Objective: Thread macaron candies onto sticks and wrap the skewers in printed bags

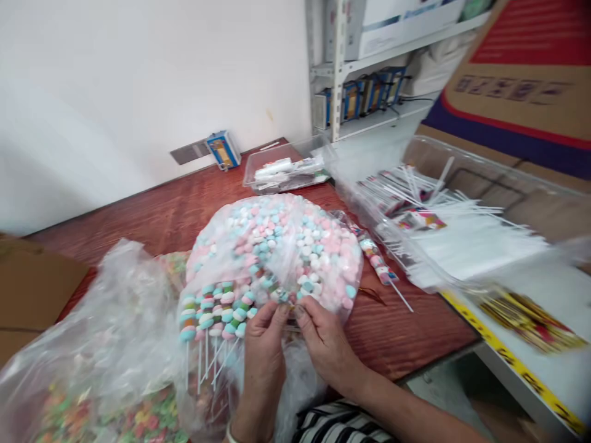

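My left hand (266,347) and my right hand (327,346) meet at the near edge of a large clear bag of marshmallows (272,237). Thumb and forefinger of each hand are pinched together, fingertips almost touching. What lies between them is too small to make out. Pink, white and pale blue marshmallows fill the bag. Left of my left hand, several marshmallow skewers (215,311) with white sticks lie on the bag, sticks toward me. Farther left, a crumpled clear bag (101,326) holds colourful gummy candies (143,421). A wrapped marshmallow skewer (376,258) rests right of the marshmallow bag.
At right, a clear bin (415,274) holds many white sticks (480,237). Gold twist ties (530,317) lie beside it. A smaller clear tray (249,175) stands at the back of the red-brown table (152,218). Cardboard (39,289) is at left, shelving (339,74) behind.
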### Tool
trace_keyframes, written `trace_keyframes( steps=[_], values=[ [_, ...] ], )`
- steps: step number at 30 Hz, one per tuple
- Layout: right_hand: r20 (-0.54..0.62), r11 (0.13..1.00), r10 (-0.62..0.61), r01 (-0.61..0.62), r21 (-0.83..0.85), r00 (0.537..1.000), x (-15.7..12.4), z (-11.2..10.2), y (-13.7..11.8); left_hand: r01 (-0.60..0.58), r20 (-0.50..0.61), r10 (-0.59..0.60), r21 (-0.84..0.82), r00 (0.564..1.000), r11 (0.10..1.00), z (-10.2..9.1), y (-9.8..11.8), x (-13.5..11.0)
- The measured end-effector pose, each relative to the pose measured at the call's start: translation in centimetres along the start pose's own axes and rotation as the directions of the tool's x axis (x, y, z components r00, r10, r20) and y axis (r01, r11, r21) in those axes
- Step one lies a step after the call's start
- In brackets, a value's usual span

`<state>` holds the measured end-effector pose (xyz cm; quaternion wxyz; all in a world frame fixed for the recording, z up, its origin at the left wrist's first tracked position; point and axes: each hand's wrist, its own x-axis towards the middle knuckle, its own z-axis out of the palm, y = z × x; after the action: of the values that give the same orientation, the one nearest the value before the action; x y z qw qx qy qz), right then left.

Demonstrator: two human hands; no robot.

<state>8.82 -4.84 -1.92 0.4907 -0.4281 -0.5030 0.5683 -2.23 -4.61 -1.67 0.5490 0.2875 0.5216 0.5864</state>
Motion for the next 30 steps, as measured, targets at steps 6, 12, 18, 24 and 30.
trace_keyframes(
  steps=[6,12,18,24,30],
  values=[
    [0.400,0.844,0.265,-0.411,0.343,0.877,-1.2,-0.3,-0.4,0.257,0.211,-0.231,-0.106,0.950,0.961,-0.7,0.3,-0.9],
    [0.041,0.977,0.214,-0.213,-0.033,0.976,-2.1,-5.3,-0.6,0.140,0.155,-0.117,-0.147,0.981,0.979,-0.5,0.6,-0.8],
    [-0.376,0.367,-0.024,-0.341,-0.865,0.926,-3.2,-12.4,1.7,0.066,0.039,-0.061,-0.146,0.997,0.987,-2.0,1.4,0.1],
    [-0.455,0.137,-0.070,-0.443,-0.886,0.888,-2.6,-12.8,3.8,0.065,0.049,-0.058,-0.151,0.997,0.986,-1.5,0.9,0.1],
    [-0.479,0.122,-0.162,-0.464,-0.877,0.863,-3.1,-13.7,3.3,-0.011,0.045,0.009,0.030,0.999,1.000,-2.0,1.9,0.8]
  ],
)
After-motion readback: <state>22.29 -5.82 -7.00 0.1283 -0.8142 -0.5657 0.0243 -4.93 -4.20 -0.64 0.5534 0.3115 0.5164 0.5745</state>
